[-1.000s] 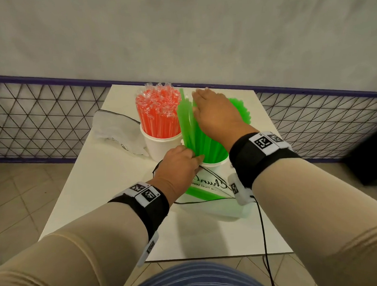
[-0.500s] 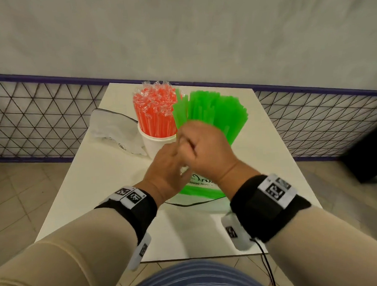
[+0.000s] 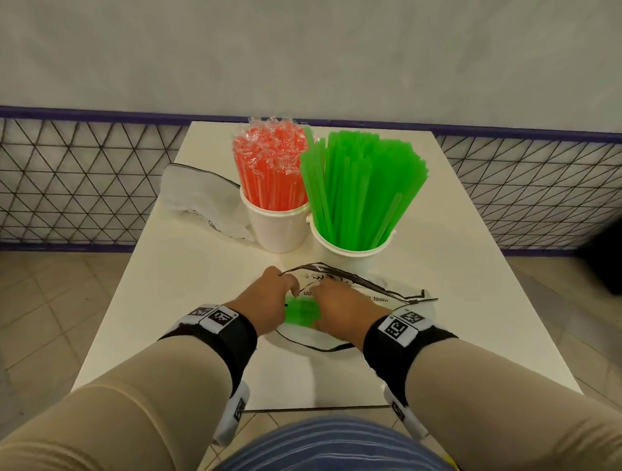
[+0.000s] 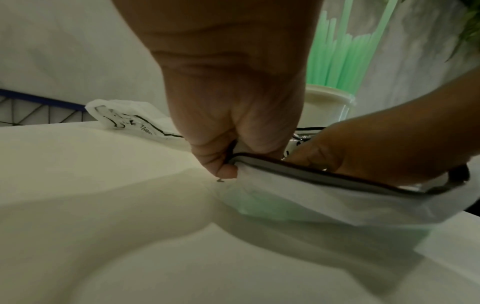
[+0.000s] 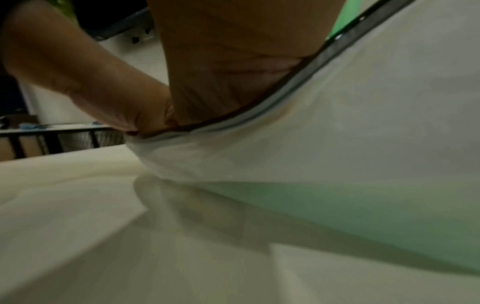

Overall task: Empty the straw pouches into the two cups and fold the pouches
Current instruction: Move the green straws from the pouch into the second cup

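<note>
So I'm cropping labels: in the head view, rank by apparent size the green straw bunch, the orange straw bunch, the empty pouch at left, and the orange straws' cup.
1. Green straw bunch
2. Orange straw bunch and the empty pouch: too alike to rank
3. Orange straws' cup

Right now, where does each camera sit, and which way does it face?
Head: on the head, looking down at the table; both sleeved forearms, left hand and right hand show.
Left wrist: low over the table, looking along the left hand, which pinches the pouch rim.
Right wrist: low, looking along the right hand into the pouch.
All three share the pouch; both wrist views show both hands.
</note>
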Tool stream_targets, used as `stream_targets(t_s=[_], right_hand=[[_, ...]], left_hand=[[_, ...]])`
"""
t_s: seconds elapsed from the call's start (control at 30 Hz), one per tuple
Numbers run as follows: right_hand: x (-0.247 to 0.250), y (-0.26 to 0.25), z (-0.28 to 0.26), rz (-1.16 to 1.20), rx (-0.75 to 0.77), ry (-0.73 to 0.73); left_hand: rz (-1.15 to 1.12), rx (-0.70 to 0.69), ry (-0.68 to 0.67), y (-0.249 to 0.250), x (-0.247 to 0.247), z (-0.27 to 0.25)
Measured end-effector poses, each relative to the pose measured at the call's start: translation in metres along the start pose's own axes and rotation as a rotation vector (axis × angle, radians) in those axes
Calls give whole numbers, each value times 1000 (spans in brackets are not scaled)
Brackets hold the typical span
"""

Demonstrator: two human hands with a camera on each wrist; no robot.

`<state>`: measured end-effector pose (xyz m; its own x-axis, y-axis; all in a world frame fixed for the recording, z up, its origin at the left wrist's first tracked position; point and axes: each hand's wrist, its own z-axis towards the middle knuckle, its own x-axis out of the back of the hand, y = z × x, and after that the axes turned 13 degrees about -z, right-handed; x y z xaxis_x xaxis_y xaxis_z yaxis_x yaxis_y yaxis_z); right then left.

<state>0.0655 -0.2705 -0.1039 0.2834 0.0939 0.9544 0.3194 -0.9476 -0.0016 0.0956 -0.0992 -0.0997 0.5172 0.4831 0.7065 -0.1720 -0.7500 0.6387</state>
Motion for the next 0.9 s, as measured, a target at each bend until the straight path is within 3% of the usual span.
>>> stream_targets(t_s=[0.37,0.57,0.77,0.9], right_hand=[[-2,2,-16,-200,84,21],[8,11,-19,67,-32,173],[51,14,-29,275,44,327],[96,-3,-29,626,-25,494]], left_hand=[[106,93,-154,5,10,-3],[72,136,-121,7,11,-3],[34,262,-93,11,11,-3],[123,272,-112,22,10,1]])
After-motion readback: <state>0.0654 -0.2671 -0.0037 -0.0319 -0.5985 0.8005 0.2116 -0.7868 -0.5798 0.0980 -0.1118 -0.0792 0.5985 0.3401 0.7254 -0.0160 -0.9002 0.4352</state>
